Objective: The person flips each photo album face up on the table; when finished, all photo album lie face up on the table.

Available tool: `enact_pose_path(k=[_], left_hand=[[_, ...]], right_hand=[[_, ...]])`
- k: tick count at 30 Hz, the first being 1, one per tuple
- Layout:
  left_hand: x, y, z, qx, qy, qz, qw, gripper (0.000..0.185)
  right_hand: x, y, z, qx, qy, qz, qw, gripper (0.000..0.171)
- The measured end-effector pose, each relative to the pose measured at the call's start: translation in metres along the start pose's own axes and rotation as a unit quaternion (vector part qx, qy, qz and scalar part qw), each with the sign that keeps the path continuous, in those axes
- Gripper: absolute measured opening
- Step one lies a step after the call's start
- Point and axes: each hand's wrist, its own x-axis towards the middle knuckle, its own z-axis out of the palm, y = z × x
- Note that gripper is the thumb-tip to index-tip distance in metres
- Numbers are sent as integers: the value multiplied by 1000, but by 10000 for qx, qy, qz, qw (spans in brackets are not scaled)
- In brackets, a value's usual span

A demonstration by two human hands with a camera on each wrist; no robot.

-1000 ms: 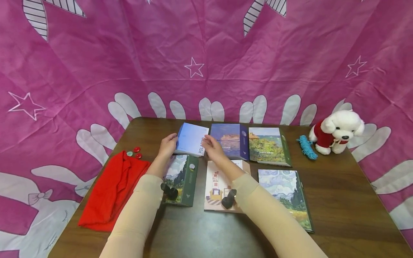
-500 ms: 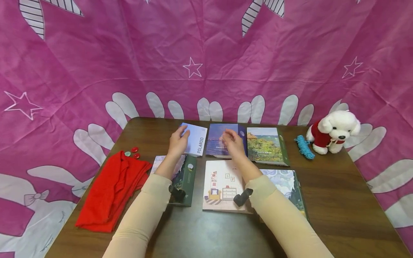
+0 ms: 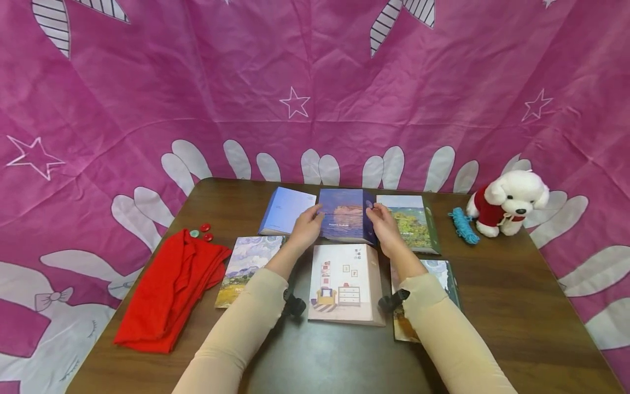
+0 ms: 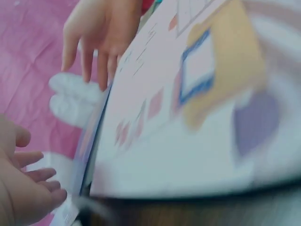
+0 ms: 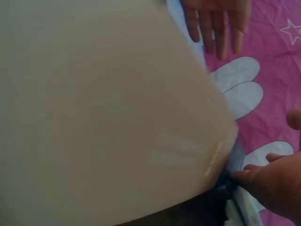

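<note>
Grip: my left hand (image 3: 306,227) and right hand (image 3: 385,230) clasp the dark blue photo album (image 3: 346,221) by its side edges, fingers curled on it, far edge tilted up.
Change: a second ago both hands were on the pale Polaroid album (image 3: 284,217); it now lies released, just left of the blue one. I judge the work has moved one album along.
Pose: forearms run parallel, flanking the pink room-print album (image 3: 345,282).
Surroundings: red cloth (image 3: 172,284) left, plush dog (image 3: 509,201) right on the table (image 3: 517,306).
</note>
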Motion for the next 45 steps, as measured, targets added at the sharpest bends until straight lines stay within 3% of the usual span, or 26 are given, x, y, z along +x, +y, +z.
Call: enact_pose_path(k=[4,8,14,18,22,30,34,37,42,45], left_hand=[[-1,5,16,203,-390,-149,9989,54],[0,8,22,402,-234,-275,9985,56],[3,6,21,258,-91,-473,9985,62],[4,4,23,442,-299,-558,9970,66],[5,1,26,705,-581,-574,9942,70],[4,5,34,414,-1028,-484,9927,79],[3,8,39,81,-1128,-409,9927,77],[3,11,44,-486,-1226,-447,9903,76],[4,22,51,-1885,-1671,-624,9658,78],[5,28,52,-2294,-1658,-709,9565,78]], right_hand=[[-1,5,2,-182,-80,98,9998,64],[-1,6,3,-267,-148,25,9995,66],[1,7,2,-232,41,191,9995,66],[1,6,4,488,514,185,9973,62],[0,1,8,1551,1001,27,9828,53],[0,-6,6,2070,1290,96,9698,45],[0,-8,0,2077,1329,-12,9691,40],[-1,-13,-2,2067,1267,-212,9699,38],[-6,-20,2,1821,1153,-721,9738,40],[-7,-17,3,1691,1022,-723,9776,41]])
